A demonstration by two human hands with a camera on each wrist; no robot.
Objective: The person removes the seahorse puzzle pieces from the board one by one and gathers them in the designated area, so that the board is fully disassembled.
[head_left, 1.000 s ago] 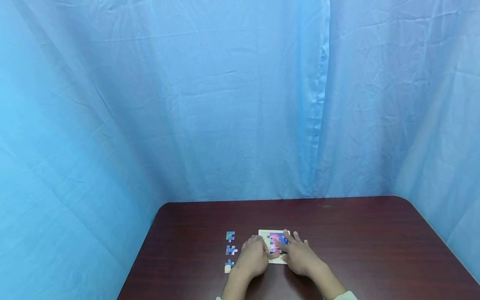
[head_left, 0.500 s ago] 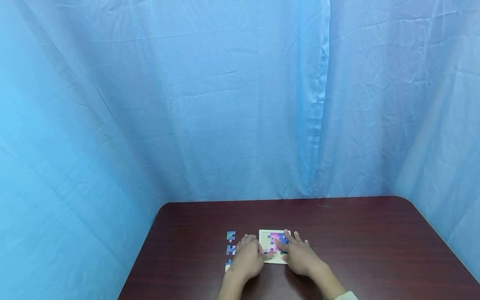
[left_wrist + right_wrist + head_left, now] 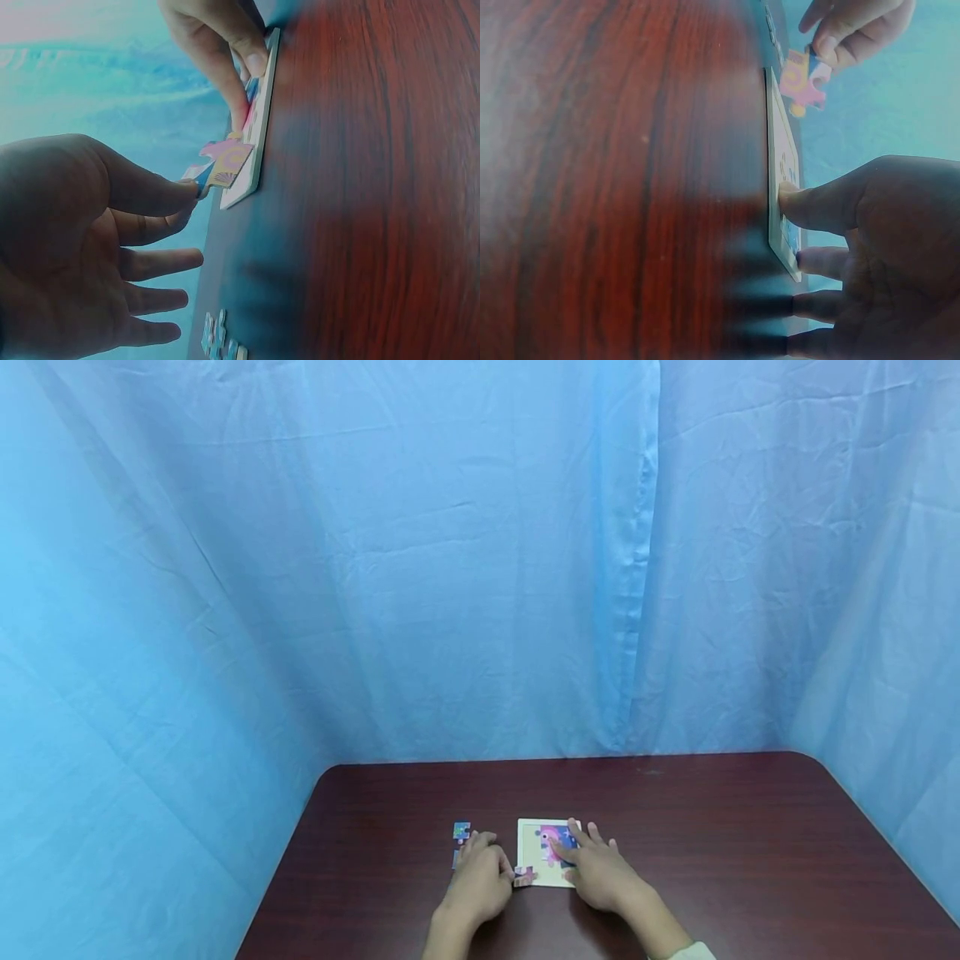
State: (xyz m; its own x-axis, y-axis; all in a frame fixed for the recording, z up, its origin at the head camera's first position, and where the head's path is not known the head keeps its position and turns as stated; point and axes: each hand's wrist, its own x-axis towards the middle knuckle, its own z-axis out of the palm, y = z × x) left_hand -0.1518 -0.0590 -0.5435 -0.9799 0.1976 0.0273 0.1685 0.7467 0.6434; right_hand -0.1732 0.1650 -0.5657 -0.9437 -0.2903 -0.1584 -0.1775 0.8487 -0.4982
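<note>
My left hand [image 3: 478, 883] pinches a pink, yellow and blue jigsaw piece [image 3: 227, 163] between thumb and forefinger. The piece is tilted over the lower left corner of a pale square puzzle board [image 3: 529, 839]; its other fingers stretch out free. On the board's right half lie fitted jigsaw pieces [image 3: 550, 836] showing a pink figure on dark blue. Spread across that side, my right hand [image 3: 604, 872] presses on the board with its thumb and fingertips, as the right wrist view also shows. My right hand covers part of the picture.
Left of the board, a loose blue jigsaw piece [image 3: 461, 831] lies on the dark red-brown table [image 3: 697, 835]. Another loose piece [image 3: 456, 859] is mostly behind my left hand. Light blue curtains [image 3: 450, 568] hang behind the table and at both sides.
My left hand has drawn left and slightly down with the jigsaw piece, from the middle of the board to its lower left corner. It now covers more loose pieces. The right hand stays put.
</note>
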